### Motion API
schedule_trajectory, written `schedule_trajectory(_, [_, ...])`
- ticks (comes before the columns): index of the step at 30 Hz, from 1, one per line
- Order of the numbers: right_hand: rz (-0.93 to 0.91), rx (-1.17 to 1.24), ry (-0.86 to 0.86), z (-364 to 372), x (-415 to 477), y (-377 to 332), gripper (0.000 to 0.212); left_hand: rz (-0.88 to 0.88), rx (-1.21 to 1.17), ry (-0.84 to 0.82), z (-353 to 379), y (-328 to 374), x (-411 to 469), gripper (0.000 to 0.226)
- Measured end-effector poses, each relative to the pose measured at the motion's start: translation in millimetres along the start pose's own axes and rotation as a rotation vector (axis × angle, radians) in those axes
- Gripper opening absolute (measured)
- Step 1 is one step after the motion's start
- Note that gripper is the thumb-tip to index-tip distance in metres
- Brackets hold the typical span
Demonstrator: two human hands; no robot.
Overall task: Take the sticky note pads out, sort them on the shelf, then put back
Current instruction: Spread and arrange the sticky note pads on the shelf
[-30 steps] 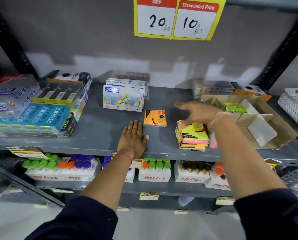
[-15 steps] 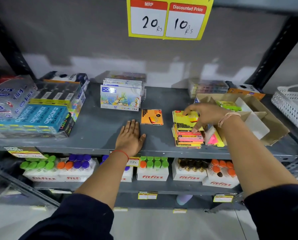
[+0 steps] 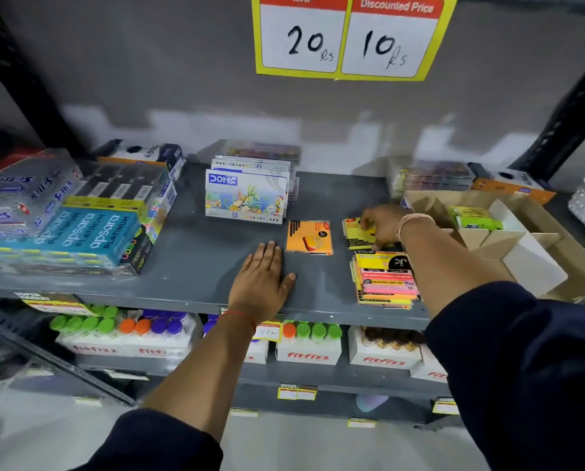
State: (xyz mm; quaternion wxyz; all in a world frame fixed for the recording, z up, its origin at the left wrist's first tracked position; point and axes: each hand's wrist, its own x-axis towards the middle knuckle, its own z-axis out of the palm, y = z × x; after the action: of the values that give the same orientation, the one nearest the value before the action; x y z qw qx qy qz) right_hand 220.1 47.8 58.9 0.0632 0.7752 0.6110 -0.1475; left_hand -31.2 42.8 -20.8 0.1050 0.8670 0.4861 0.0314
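Reaching forward, right hand [image 3: 381, 226] fingers pinch the yellow pad [image 3: 356, 232]; left hand [image 3: 260, 283] lies flat, fingers together.

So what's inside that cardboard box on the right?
The cardboard box holds cardboard dividers and green sticky note pads at the back; its near compartments are hidden by the right arm.

We see an orange pad [image 3: 309, 237], a yellow pad [image 3: 355, 232], a yellow-and-pink stack [image 3: 384, 278], on a grey shelf [image 3: 196, 266].
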Motion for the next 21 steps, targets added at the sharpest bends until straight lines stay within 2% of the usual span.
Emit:
schedule_trajectory(3, [-0.025, -0.018, -0.051, 5, 4, 4, 0.037, -0.001, -0.017, 0.012, -1, 0, 0, 0.062])
schedule_trajectory(5, [-0.029, -0.018, -0.078, 0, 3, 3, 0.039, -0.002, -0.014, 0.008, -2, 1, -1, 0.062])
schedule_trajectory(10, [-0.097, -0.032, -0.024, -37, -29, -6, 0.046, -0.026, 0.012, -0.049, -5, 4, -1, 0.062])
schedule_trajectory(16, [-0.027, -0.165, -0.215, -17, -96, -10, 0.094, -0.017, -0.004, -0.013, -5, 4, -3, 0.061])
schedule_trajectory(21, [-0.021, -0.020, -0.194, 0, -97, -3, 0.089, -0.008, 0.005, -0.057, -6, 4, -3, 0.062])
